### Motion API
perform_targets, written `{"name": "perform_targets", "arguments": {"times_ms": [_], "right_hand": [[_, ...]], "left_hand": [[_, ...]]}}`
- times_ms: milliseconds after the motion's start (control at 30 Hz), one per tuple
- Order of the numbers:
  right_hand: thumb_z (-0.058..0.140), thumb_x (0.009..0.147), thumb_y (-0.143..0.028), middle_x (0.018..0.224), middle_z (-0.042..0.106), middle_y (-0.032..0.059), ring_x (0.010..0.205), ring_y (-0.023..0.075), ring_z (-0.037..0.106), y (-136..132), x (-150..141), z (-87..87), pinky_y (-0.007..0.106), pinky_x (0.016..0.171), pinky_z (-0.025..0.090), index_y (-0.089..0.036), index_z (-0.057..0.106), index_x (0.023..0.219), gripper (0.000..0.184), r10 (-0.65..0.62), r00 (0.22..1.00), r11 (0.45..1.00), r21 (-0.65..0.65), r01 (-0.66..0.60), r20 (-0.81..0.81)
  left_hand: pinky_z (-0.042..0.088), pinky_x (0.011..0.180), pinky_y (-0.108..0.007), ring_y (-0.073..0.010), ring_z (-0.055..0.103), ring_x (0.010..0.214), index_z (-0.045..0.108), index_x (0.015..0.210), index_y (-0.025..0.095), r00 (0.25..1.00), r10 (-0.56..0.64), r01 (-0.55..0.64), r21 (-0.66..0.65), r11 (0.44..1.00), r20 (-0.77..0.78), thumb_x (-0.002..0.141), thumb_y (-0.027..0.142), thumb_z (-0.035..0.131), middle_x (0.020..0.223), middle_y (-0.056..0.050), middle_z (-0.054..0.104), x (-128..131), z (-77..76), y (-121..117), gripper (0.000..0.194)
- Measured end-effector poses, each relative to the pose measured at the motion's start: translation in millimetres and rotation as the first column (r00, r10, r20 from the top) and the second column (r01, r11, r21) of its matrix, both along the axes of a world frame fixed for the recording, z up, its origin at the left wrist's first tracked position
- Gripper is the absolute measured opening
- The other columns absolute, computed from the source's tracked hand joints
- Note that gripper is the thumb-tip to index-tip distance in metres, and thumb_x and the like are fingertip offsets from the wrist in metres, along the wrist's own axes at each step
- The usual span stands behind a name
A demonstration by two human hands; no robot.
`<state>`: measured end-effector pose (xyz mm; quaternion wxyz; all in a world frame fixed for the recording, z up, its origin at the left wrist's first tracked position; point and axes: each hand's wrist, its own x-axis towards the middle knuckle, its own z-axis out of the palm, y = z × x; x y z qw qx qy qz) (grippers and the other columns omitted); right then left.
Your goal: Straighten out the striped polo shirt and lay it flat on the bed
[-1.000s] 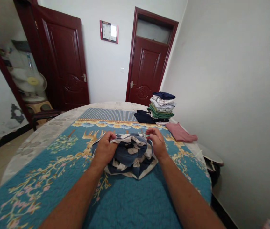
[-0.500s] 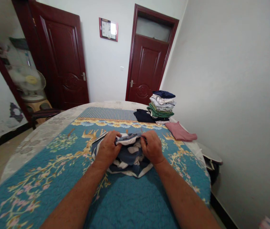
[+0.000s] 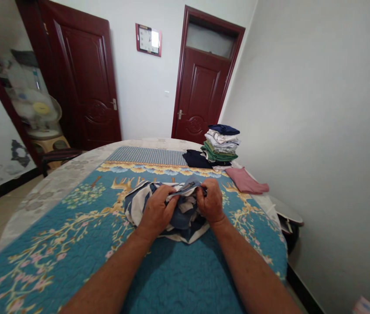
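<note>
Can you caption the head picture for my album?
Left hand and right hand gripping a bunched striped cloth on a teal quilt.

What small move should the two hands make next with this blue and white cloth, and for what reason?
Probably the left hand and right hand should ease gently apart, to straighten the edge between them. Both hold the blue and white cloth by its upper edge, close together, while the rest lies bunched and creased on the teal quilt.
</note>
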<state>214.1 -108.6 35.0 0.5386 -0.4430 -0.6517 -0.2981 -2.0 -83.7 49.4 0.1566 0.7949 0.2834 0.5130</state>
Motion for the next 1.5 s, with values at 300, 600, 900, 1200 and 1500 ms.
{"name": "perform_targets", "arguments": {"times_ms": [300, 600, 900, 1200, 1500], "right_hand": [[0.054, 0.091, -0.006, 0.11, 0.066, 0.0101, 0.105, 0.0244, 0.063, 3, 0, -3.7, 0.042, 0.092, 0.055, -0.025, 0.049, 0.087, 0.02, 0.077, 0.996, 0.991, -0.109, -0.08, -0.036], [0.066, 0.091, -0.023, 0.109, 0.066, 0.0115, 0.102, 0.0283, 0.061, 4, 9, -4.8, 0.046, 0.091, 0.054, -0.023, 0.059, 0.115, 0.024, 0.065, 0.995, 0.986, -0.162, -0.051, 0.081], [0.057, 0.091, -0.015, 0.088, 0.059, 0.0037, 0.083, 0.0214, 0.056, 0, 7, 0.9, 0.033, 0.075, 0.048, -0.024, 0.057, 0.097, 0.01, 0.026, 1.0, 0.99, -0.142, -0.024, 0.011], [0.058, 0.094, -0.021, 0.082, 0.052, 0.0022, 0.081, 0.0222, 0.05, 0, 9, 2.9, 0.034, 0.073, 0.044, -0.026, 0.049, 0.086, 0.013, -0.031, 0.999, 0.995, -0.1, 0.03, -0.018], [0.058, 0.09, -0.016, 0.104, 0.061, 0.0093, 0.098, 0.0238, 0.059, 0, 4, 2.2, 0.038, 0.085, 0.053, -0.026, 0.047, 0.087, 0.015, 0.049, 0.998, 0.986, -0.16, -0.055, -0.043]], "left_hand": [[0.053, 0.088, -0.039, -0.0236, 0.057, 0.096, 0.058, 0.083, 0.022, 0.975, 0.218, -0.218, 0.371, 0.903, 0.042, 0.084, 0.003, 0.06, 0.097, -0.007, 0.057, -1, 0.1, -6, 0.019], [0.054, 0.098, -0.042, -0.0249, 0.06, 0.108, 0.059, 0.094, 0.021, 1.0, 0.001, 0.006, 0.348, 0.938, -0.019, 0.087, 0.011, 0.069, 0.109, -0.01, 0.059, 5, 1.1, -17, 0.016], [0.053, 0.103, -0.044, -0.0259, 0.063, 0.114, 0.06, 0.111, 0.021, 0.999, -0.011, 0.005, 0.182, 0.983, 0.035, 0.093, 0.023, 0.067, 0.115, -0.011, 0.064, 10, 2.6, -21, 0.019], [0.056, 0.092, -0.042, -0.0251, 0.07, 0.101, 0.068, 0.114, 0.023, 0.996, -0.086, 0.088, -0.32, 0.943, 0.021, 0.091, 0.045, 0.072, 0.11, -0.008, 0.074, 12, 8.6, -18, 0.033], [0.053, 0.067, -0.031, -0.0195, 0.07, 0.074, 0.061, 0.126, 0.023, 0.904, -0.344, 0.421, -0.659, 0.623, 0.253, 0.083, 0.037, 0.077, 0.092, -0.002, 0.076, 5, 14.4, -11, 0.048]]}}
